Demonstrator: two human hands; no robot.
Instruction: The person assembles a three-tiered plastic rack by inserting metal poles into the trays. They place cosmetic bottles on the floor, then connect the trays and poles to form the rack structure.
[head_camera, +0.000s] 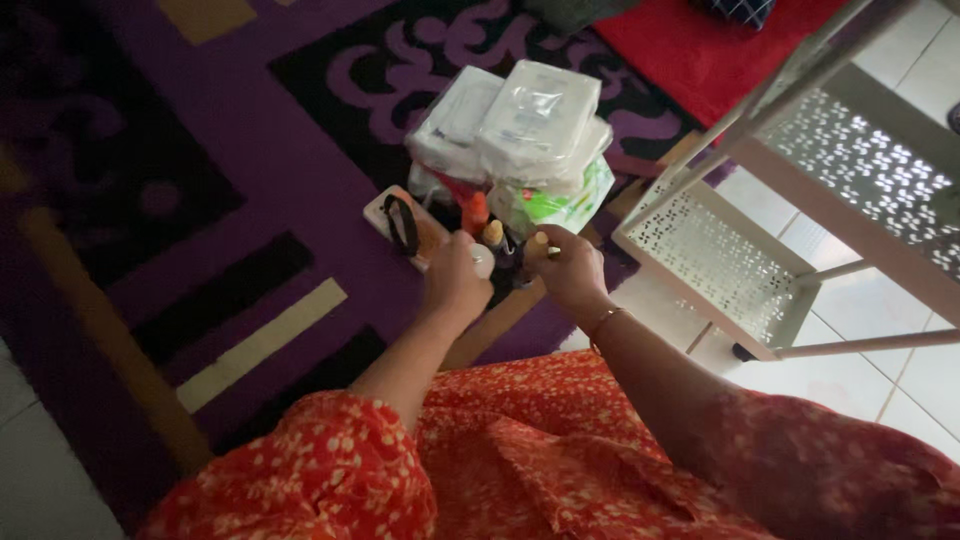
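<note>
Purple carpet (250, 150) with black swirls and cream and tan bars covers the floor from nine to twelve o'clock; white tiles (900, 380) lie at three o'clock under a white perforated rack (740, 270). A red cloth (700, 50) sits at one o'clock. Near the centre, white wrapped packs (520, 120) are piled over small bottles (480, 215). The left hand (455, 280) has its grip closed round a small pale bottle (483, 260). The right hand (570, 265), just beside it, pinches a small gold-coloured cap (552, 252). Red flowered sleeves fill six o'clock.
</note>
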